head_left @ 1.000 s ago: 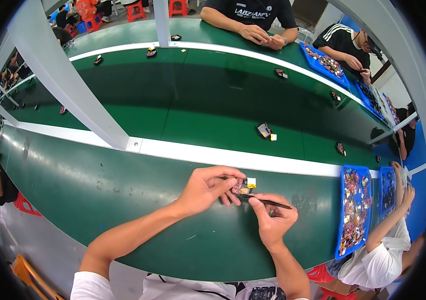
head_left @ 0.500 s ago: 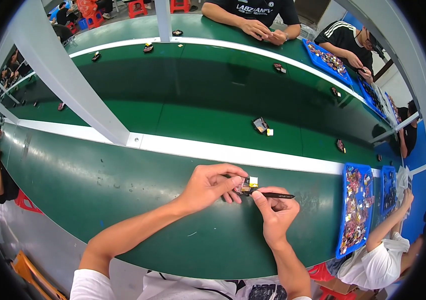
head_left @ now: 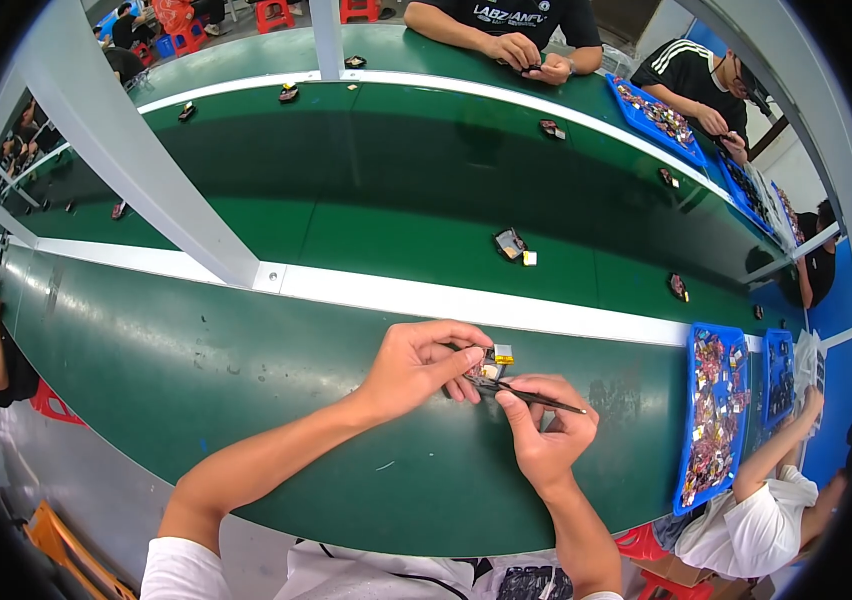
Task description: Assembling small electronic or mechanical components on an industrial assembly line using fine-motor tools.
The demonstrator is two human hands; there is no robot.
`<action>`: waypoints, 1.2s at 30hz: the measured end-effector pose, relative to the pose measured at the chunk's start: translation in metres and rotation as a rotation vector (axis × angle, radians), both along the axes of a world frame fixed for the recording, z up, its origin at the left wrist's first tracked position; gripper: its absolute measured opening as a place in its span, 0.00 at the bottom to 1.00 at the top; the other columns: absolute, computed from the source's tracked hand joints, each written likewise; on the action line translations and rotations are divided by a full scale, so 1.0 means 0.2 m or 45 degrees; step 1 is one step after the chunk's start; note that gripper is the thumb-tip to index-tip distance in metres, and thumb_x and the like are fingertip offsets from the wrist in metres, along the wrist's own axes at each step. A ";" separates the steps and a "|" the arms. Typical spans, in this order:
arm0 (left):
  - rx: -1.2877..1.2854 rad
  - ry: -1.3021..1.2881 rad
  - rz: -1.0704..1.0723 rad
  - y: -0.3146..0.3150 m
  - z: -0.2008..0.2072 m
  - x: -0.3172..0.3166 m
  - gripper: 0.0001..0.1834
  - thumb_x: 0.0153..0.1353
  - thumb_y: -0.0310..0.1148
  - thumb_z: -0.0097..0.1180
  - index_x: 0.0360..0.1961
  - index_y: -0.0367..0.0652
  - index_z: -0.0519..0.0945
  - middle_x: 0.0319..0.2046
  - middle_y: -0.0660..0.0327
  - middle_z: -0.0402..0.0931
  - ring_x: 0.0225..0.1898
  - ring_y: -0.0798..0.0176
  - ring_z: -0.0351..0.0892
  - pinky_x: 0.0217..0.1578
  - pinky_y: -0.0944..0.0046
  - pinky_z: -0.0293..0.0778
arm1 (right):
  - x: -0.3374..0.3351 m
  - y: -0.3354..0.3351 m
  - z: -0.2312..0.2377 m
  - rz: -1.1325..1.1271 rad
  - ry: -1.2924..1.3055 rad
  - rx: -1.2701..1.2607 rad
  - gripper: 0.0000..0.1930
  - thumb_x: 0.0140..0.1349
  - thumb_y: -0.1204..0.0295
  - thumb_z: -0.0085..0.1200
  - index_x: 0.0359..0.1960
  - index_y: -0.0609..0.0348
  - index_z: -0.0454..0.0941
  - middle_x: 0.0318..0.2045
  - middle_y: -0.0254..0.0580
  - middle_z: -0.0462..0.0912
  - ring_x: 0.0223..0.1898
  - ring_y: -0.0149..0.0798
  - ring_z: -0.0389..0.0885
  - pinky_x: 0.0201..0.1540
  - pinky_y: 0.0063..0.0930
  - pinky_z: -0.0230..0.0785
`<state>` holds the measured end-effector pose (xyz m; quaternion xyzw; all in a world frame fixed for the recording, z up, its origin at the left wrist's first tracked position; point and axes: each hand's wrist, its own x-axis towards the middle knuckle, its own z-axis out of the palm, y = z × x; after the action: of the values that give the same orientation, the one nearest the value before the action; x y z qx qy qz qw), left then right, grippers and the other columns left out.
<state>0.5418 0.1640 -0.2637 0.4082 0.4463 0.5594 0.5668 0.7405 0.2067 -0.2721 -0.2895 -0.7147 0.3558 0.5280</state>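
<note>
My left hand (head_left: 416,372) is closed on a small black electronic housing (head_left: 487,370), pinching it between thumb and fingers above the green worktop. Inside it I see reddish wiring, and a silver battery (head_left: 503,352) with a yellow strip sticks out at its far edge. In my right hand (head_left: 558,430) is a pair of slim black tweezers (head_left: 551,402), held like a pen with the tip reaching into the housing's near side. Fine parts at the tip are too small to make out.
A green conveyor belt (head_left: 396,215) runs beyond a white rail (head_left: 376,290), carrying scattered small housings such as an open one (head_left: 511,243). At right stands a blue tray (head_left: 714,420) heaped with wired parts. A grey post (head_left: 136,150) rises at left. Co-workers sit across and beside me.
The tweezers have shifted slightly left and now slope down more steeply to the right. The housing and its battery have tilted a little. Pieces on the belt have drifted left.
</note>
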 end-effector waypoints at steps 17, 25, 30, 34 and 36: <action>-0.030 0.077 -0.051 0.02 0.00 0.02 0.10 0.71 0.25 0.57 0.49 0.29 0.79 0.31 0.57 0.84 0.26 0.69 0.83 0.25 0.70 0.76 | 0.02 0.01 0.03 0.045 -0.131 0.185 0.08 0.50 0.82 0.72 0.30 0.59 0.86 0.30 0.40 0.90 0.16 0.25 0.75 0.18 0.18 0.61; 0.078 0.227 -0.013 0.04 -0.05 0.07 0.07 0.66 0.22 0.61 0.44 0.33 0.79 0.31 0.62 0.81 0.30 0.76 0.79 0.30 0.73 0.72 | 0.02 0.01 0.02 0.043 -0.166 0.384 0.08 0.48 0.81 0.71 0.29 0.56 0.87 0.28 0.35 0.90 0.23 0.32 0.86 0.22 0.20 0.68; 0.055 0.225 -0.078 0.07 0.01 0.08 0.08 0.64 0.22 0.61 0.43 0.35 0.78 0.30 0.65 0.79 0.26 0.79 0.77 0.26 0.74 0.67 | 0.05 0.04 -0.01 0.070 -0.133 0.386 0.08 0.48 0.81 0.71 0.30 0.55 0.88 0.28 0.34 0.90 0.23 0.32 0.86 0.22 0.21 0.69; -0.170 0.243 -0.157 0.08 0.07 0.08 0.08 0.66 0.23 0.61 0.45 0.36 0.78 0.33 0.63 0.79 0.24 0.78 0.73 0.22 0.75 0.64 | 0.06 0.05 -0.02 0.070 -0.121 0.378 0.08 0.48 0.82 0.71 0.30 0.55 0.88 0.28 0.34 0.89 0.23 0.32 0.86 0.22 0.21 0.69; -0.210 0.258 -0.177 0.09 0.07 0.08 0.08 0.66 0.24 0.61 0.45 0.36 0.77 0.36 0.61 0.80 0.22 0.78 0.70 0.19 0.75 0.60 | 0.06 0.05 -0.03 0.066 -0.110 0.392 0.08 0.48 0.82 0.70 0.29 0.56 0.88 0.27 0.34 0.89 0.23 0.32 0.86 0.22 0.22 0.69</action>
<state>0.5579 0.1814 -0.2493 0.4446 0.5163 0.4363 0.5877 0.7527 0.2175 -0.2774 -0.2016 -0.7900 0.2426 0.5257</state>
